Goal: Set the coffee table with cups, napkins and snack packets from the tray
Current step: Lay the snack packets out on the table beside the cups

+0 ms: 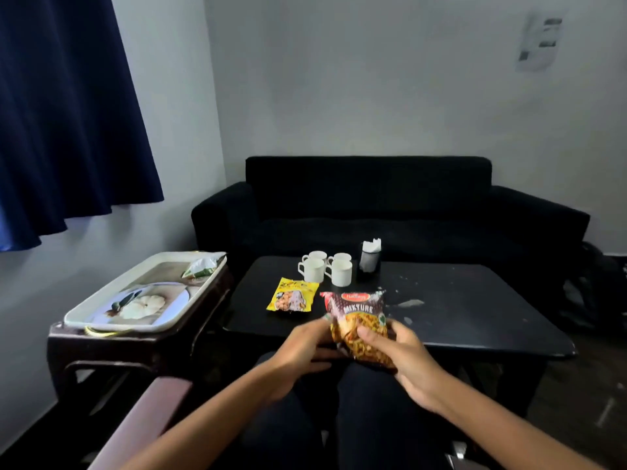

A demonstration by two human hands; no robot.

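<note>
- Head view: my left hand point(303, 347) and right hand point(405, 354) both grip the red mixture packet point(359, 325) over the near edge of the coffee table point(475, 310).
- Yellow packet point(292, 296) lies flat beside it; four white cups point(327, 270) stand behind.
- Napkin holder point(370, 257) sits by the cups.
- On the tray point(101, 300), one more packet point(202, 266), perhaps green.

coffee table point(458, 307) | four cups point(325, 269), napkin holder point(370, 261), yellow packet point(292, 296) seen just beyond the held packet
</note>
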